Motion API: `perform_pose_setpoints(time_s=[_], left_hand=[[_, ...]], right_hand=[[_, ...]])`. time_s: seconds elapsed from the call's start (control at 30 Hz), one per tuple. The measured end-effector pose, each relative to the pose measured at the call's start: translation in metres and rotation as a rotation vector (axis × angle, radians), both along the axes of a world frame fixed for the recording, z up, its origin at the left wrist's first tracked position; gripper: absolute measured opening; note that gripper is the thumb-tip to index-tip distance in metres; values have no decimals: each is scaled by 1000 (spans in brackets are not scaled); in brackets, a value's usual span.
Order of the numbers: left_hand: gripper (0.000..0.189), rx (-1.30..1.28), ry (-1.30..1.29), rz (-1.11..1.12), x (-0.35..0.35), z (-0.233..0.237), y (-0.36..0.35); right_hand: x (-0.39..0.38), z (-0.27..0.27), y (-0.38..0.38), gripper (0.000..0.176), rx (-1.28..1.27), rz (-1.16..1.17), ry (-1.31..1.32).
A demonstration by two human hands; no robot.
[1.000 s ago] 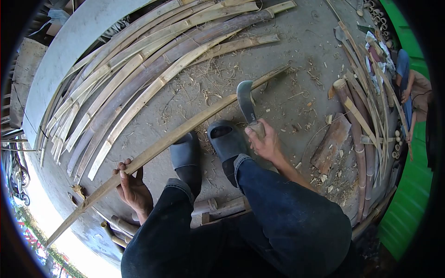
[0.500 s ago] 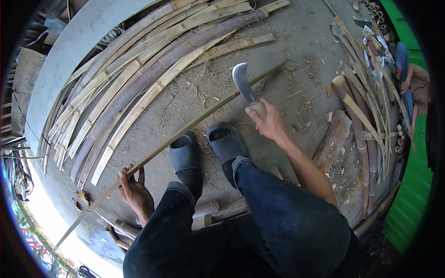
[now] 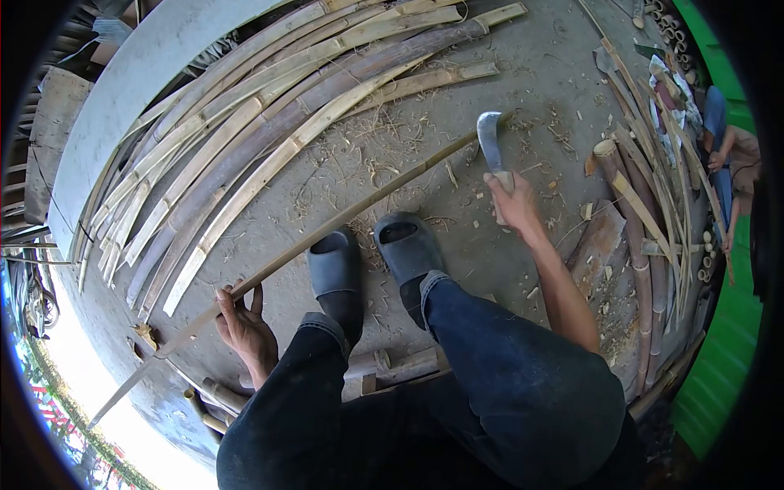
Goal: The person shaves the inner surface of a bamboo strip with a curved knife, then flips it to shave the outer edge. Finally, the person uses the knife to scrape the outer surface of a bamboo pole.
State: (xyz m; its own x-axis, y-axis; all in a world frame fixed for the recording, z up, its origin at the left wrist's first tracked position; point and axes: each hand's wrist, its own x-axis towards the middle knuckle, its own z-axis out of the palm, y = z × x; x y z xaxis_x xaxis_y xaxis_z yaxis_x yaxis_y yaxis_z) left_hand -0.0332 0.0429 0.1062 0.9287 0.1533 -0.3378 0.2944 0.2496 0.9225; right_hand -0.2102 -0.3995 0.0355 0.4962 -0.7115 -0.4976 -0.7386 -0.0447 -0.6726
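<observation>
Left hand (image 3: 247, 335) closed around a bamboo strip (image 3: 351, 212), the person holds it near its lower-left end, thumb on the near side and fingertips showing past the far edge. The strip slants across the view, from the bright edge at lower left to the floor (image 3: 563, 73) beyond the feet at upper right. The right hand (image 3: 516, 204) is clenched on the handle of a hooked knife (image 3: 489, 143), with the blade pointing away from the body and its tip curving left. In the view the blade crosses the strip close to its far end; whether the two touch cannot be told. Dark sandals (image 3: 336, 263) stand side by side on the near side of the strip, between the two hands. Shavings (image 3: 371, 167) lie scattered beyond it. Farther left, long split canes (image 3: 282, 151) are laid roughly alongside one another in a wide pile. On the right, beyond the right forearm, are a rough slab (image 3: 599, 237), wood chips (image 3: 608, 314) and a group of poles (image 3: 637, 265). Past those, a co-worker (image 3: 741, 163) is partly visible in front of a green sheet (image 3: 714, 367).
</observation>
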Motion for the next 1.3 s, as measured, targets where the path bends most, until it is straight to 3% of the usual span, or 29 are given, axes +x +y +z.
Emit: perform_pose_setpoints(time_s=[0.1,0.17,0.27,0.3,0.33,0.47,0.57,0.63,0.7,0.8,0.93,1.03,1.13,1.23,1.3], left_hand=[[29,0,4,10,3,-4,1],[29,5,7,-6,4,-4,2],[27,17,18,-33,3,0,5],[26,-8,12,-52,2,0,6],[24,-36,8,-69,0,-1,7],[23,-99,-17,-78,-1,-8,10],[21,-39,-34,-63,-1,-2,4],[21,-11,-36,-65,-1,1,1],[21,-28,-55,-93,0,-5,9],[21,-67,-71,-120,0,-5,13],[19,-84,-55,-114,-2,-5,12],[21,-52,-53,-71,-1,-4,4],[24,-21,-20,-39,-1,-4,2],[27,-10,18,-24,-1,-6,4],[28,-1,29,-42,1,-6,7]], right_hand=[[17,38,90,56,141,268,20],[17,36,125,61,14,602,-200],[25,42,101,60,18,515,-135],[22,23,81,59,-29,370,-73],[26,21,51,54,116,181,-8],[-1,-27,-63,46,-35,-153,40],[8,12,-27,45,32,39,60],[22,57,45,49,118,289,54],[7,42,88,54,-45,541,-108],[5,42,60,58,-85,468,-55],[-12,-11,-50,45,-92,-9,114],[-7,5,-34,39,-67,-6,116],[5,20,61,48,-121,289,0],[19,43,130,60,35,544,-58],[22,42,119,60,-26,502,-43]])
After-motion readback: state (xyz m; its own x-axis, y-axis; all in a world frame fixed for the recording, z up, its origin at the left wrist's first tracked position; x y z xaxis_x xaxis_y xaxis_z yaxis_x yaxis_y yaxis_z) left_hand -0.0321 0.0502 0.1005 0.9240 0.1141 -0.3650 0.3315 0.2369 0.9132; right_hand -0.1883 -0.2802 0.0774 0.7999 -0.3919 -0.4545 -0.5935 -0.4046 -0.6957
